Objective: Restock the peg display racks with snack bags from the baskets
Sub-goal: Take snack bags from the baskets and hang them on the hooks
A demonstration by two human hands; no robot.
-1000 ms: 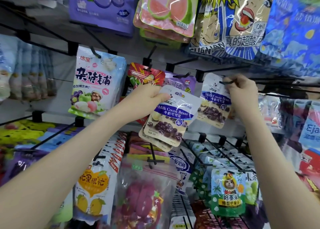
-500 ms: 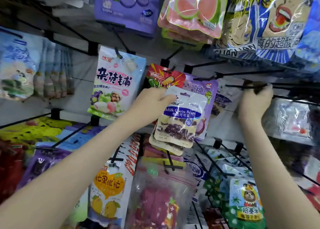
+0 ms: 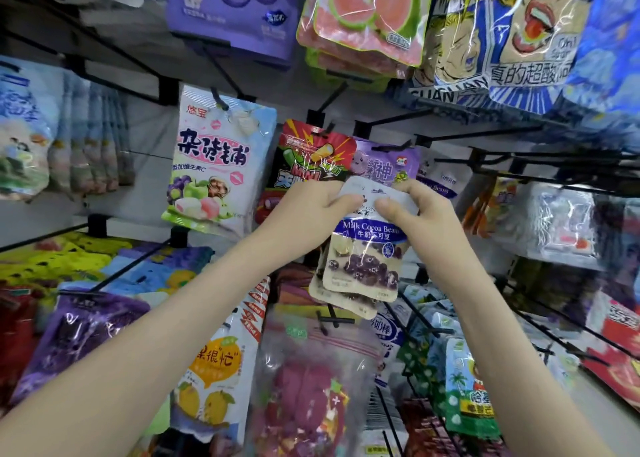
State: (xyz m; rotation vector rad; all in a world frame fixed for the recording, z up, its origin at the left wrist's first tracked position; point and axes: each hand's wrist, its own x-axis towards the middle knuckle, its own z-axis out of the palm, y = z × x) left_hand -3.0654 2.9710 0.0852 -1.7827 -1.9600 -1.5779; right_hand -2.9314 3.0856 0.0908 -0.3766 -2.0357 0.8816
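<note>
A small stack of Milk Cocoa Beans bags (image 3: 363, 259), white with a blue band, hangs in front of the peg rack at centre. My left hand (image 3: 304, 211) grips the stack's top left corner. My right hand (image 3: 419, 214) pinches the top right of the front bag, thumb on its face. Behind my right hand another Milk Cocoa Beans bag (image 3: 441, 183) hangs on a black peg (image 3: 491, 157), mostly hidden.
Black pegs stick out toward me at right (image 3: 554, 166) and below (image 3: 415, 314). Around hang a white-blue candy bag (image 3: 214, 159), a red bag (image 3: 311, 155), a purple bag (image 3: 384, 166) and a clear pink-sweets bag (image 3: 311, 380).
My right hand left the peg at the right and came down to the top of the stack held in my left hand. The hung bag stayed on its peg.
</note>
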